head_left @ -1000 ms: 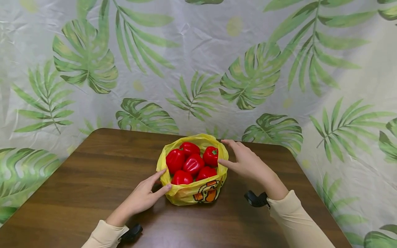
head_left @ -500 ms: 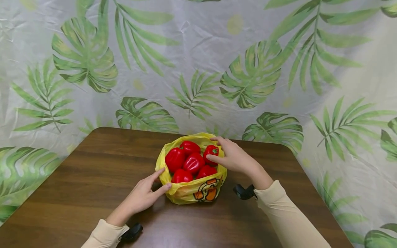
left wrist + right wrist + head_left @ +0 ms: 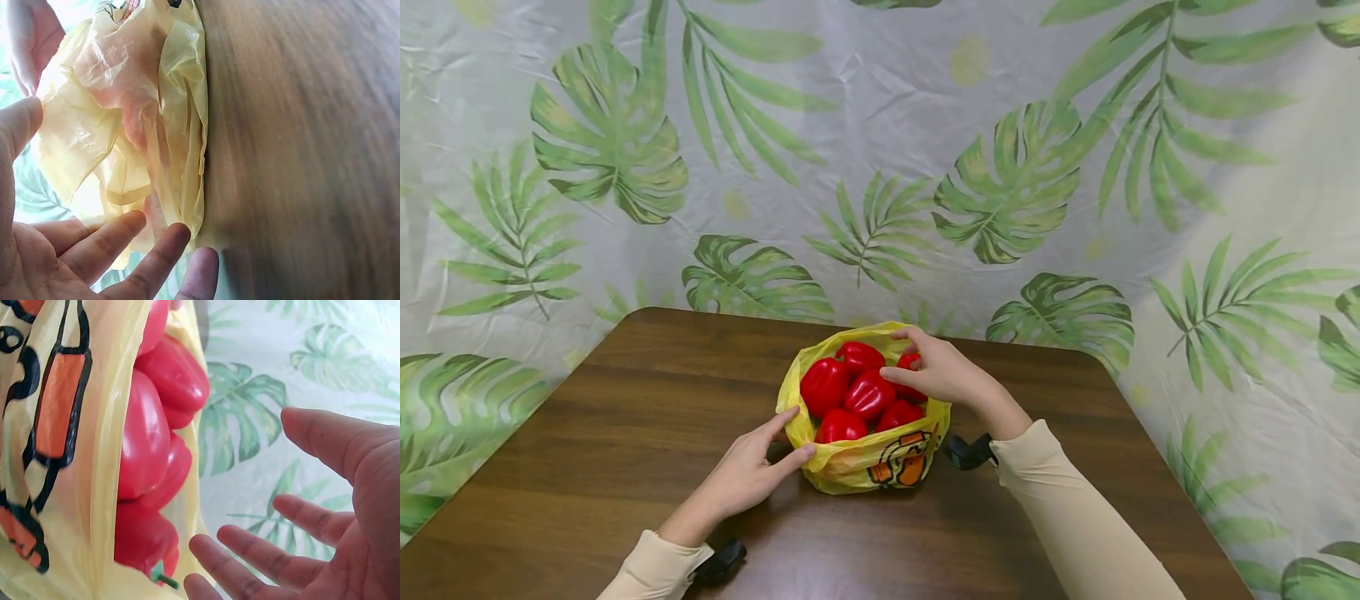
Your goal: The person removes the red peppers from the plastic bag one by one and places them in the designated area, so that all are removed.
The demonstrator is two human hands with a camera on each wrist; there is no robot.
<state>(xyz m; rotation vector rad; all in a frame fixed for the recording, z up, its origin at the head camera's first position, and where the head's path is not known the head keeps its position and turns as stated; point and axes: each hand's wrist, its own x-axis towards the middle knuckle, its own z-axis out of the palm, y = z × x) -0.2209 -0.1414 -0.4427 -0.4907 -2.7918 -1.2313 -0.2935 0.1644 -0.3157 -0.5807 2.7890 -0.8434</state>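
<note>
A yellow plastic bag point(image 3: 838, 473) with an orange and black print stands on the table, its mouth wide. Several red bell peppers point(image 3: 825, 386) fill it. My left hand point(image 3: 741, 477) is at the bag's near left rim, fingers spread and fairly straight; in the left wrist view its fingers point(image 3: 106, 247) lie along the crinkled side. Above the bag's right part hovers my right hand point(image 3: 947, 371), thumb and fingers apart, partly covering the right-hand pepper point(image 3: 910, 377). The right wrist view shows that pepper's green stem point(image 3: 164, 575) near the fingertips, with nothing held.
The brown wooden table point(image 3: 625, 433) has rounded far corners. Behind it hangs a pale curtain point(image 3: 880, 150) with green leaf prints. A black wrist device point(image 3: 968, 452) sits under the right forearm, another black device point(image 3: 721, 562) by the left.
My right hand has moved left from the bag's right rim to over the peppers, covering more of the right-hand one. My left hand and the bag have stayed nearly still.
</note>
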